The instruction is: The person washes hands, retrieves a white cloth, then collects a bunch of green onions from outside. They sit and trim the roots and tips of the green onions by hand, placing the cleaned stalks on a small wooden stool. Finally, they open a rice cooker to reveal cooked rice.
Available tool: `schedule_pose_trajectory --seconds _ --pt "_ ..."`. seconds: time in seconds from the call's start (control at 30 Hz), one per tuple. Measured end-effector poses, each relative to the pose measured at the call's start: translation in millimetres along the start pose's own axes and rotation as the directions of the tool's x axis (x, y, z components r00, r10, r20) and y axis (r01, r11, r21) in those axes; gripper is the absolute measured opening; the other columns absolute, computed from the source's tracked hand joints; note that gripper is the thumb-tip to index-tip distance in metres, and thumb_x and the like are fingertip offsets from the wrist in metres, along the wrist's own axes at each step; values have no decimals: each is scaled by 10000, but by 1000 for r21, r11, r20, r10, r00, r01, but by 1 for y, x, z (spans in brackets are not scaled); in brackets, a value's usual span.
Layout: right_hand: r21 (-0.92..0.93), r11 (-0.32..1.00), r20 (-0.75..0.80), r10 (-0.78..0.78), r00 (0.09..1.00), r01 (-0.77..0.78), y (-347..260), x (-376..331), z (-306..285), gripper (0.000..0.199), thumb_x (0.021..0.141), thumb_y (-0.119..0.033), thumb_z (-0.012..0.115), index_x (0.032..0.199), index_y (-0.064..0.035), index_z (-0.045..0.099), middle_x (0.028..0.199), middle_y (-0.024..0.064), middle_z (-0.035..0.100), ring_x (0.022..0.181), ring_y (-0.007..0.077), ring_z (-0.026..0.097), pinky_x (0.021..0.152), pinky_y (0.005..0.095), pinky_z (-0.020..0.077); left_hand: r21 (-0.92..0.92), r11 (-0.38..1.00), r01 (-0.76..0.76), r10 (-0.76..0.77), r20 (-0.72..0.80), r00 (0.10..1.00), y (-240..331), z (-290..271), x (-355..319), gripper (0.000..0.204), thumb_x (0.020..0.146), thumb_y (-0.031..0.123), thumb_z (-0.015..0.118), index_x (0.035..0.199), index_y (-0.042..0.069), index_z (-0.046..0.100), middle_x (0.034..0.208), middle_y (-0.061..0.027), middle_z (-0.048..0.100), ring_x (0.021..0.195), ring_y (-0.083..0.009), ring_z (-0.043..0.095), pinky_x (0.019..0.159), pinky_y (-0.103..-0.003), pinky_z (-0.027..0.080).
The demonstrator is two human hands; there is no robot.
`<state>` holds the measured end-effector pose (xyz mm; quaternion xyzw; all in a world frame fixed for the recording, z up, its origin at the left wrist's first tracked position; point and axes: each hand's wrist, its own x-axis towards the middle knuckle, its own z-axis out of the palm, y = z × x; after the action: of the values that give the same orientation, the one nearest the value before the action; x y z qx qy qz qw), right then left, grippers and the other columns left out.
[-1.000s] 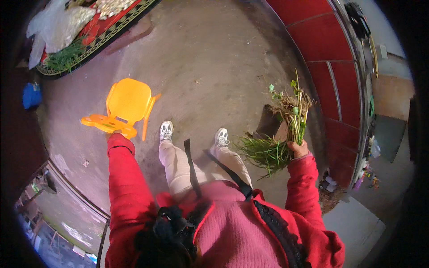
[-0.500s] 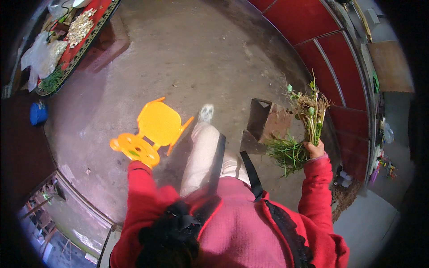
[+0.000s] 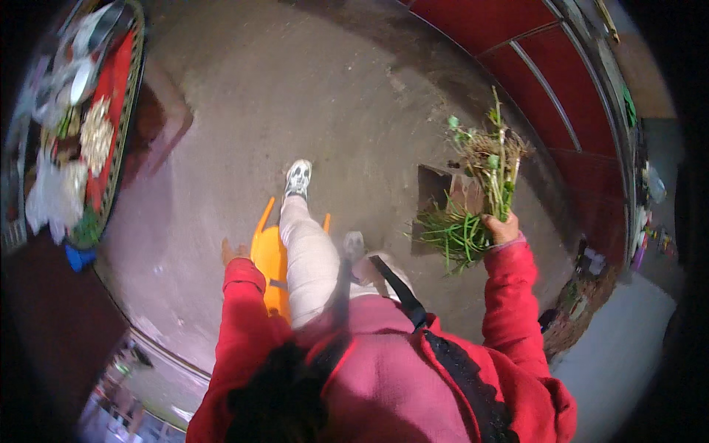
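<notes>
Right fingers [image 3: 495, 224] gripping bunched greens [image 3: 499, 179], long axis pointing forward, left fingers [image 3: 228, 252] loosely open

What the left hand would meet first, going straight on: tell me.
The way ahead of the left hand looks free over the floor, as far as the picture shows; its tilt and height are unclear.

I can make out no readable text, label, number or sign anywhere, from the upper left of the frame to the lower right.
</notes>
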<state>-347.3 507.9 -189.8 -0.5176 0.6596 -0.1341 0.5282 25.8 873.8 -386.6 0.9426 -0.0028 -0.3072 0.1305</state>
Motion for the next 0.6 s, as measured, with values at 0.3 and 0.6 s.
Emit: schedule_pose_trajectory --seconds 0.3,0.6 --pt "122 991 -144 -34 989 52 36 13 25 268 632 -30 572 893 3 518 737 7 532 667 86 470 627 219 397 232 224 -947 783 535 316 162 60 -107 402 683 226 564 1056 112 464 1026 -93 497 979 -211 447 891 -446 218" --pt "440 888 -156 -71 985 133 126 58 54 335 634 -13 562 964 -6 510 783 0 550 700 67 476 647 214 402 53 -69 -996 903 428 -39 221 164 -125 177 703 70 522 876 100 546 601 -35 505 635 -192 498 724 -351 330"
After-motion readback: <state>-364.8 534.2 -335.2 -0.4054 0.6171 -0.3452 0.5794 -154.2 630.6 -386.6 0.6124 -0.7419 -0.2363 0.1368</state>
